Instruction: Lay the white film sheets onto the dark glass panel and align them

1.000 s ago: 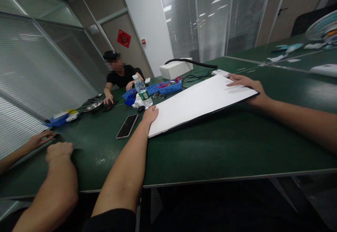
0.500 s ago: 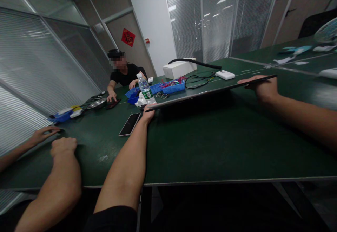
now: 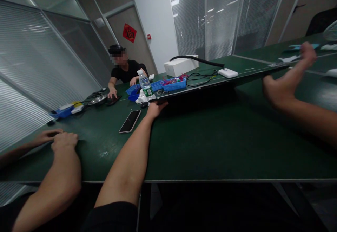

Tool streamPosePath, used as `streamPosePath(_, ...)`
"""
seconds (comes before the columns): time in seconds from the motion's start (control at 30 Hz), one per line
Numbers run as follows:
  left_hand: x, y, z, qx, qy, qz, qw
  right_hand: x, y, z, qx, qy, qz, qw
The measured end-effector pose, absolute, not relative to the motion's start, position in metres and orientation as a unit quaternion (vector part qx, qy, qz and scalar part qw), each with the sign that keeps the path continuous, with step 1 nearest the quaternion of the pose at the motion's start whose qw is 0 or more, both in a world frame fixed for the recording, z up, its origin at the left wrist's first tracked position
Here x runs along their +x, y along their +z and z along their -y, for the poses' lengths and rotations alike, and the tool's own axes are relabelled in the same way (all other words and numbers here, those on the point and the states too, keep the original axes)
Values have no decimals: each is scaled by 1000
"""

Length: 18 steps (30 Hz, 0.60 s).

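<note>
I hold a large flat board (image 3: 210,84) off the green table (image 3: 210,144), seen almost edge-on with its dark underside toward me. My left hand (image 3: 155,109) grips its near left corner from below. My right hand (image 3: 285,81) spans the board's right end, with fingers spread wide and one digit raised above the edge. A black phone (image 3: 130,121) lies face up on the table just left of my left wrist.
A water bottle (image 3: 145,86), blue trays (image 3: 171,83), a white box (image 3: 180,66), a white power bank (image 3: 228,72) and black cables (image 3: 200,77) sit beyond the board. A person (image 3: 123,70) sits at the far side. A co-worker's fist (image 3: 64,140) and hand (image 3: 47,135) rest at lower left.
The board, first lying with its white face up, has been lifted and tipped until only its edge and underside show. My right hand rose and moved right, spreading its fingers.
</note>
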<state>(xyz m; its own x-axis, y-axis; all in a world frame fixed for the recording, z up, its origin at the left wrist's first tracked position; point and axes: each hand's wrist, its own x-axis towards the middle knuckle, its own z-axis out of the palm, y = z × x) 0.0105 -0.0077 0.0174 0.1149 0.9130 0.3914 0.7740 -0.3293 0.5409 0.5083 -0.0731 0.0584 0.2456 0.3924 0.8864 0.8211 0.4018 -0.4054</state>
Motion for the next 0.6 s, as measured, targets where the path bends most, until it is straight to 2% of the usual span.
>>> streamPosePath(0.07, 11, 17, 7, 742, 337, -572, 94, 504, 60, 87, -438, -306, 651, 539)
streamPosePath(0.1, 11, 17, 7, 744, 334, -572, 90, 500, 60, 92, -416, -325, 688, 497)
streamPosePath(0.17, 10, 17, 6, 747, 323, -575, 84, 487, 59, 100, -405, -312, 751, 418)
streamPosePath(0.27, 8, 17, 6, 750, 306, -580, 84, 466, 56, 103, -416, -230, 815, 332)
streamPosePath(0.4, 6, 13, 6, 752, 305, -576, 95, 455, 59, 104, -440, -170, 825, 312)
streamPosePath(0.6, 4, 1, 0, 739, 331, -581, 86, 456, 82, 115, -484, -237, 800, 264)
